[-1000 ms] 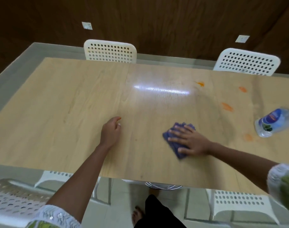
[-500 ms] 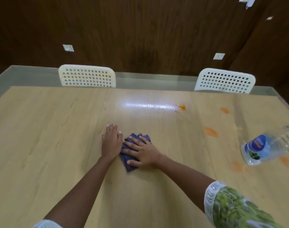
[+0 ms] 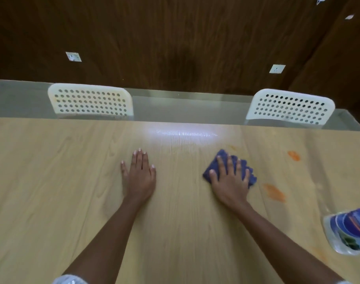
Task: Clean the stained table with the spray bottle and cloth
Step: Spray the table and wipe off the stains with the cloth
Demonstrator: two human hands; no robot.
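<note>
Table [image 3: 52,181]: left hand [image 3: 139,177] flat; right hand [image 3: 230,181] flat pressing cloth [image 3: 222,158] mid-table

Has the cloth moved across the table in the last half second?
Yes. The cloth slid right, away from the resting left hand, toward the orange stains.

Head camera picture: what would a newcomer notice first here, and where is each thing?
First, the right hand pressing flat on a blue cloth right of the table's middle, while the left hand lies flat on bare wood. Next, the orange stains to the right of the cloth. A blurred bottle sits at the right edge.
</note>
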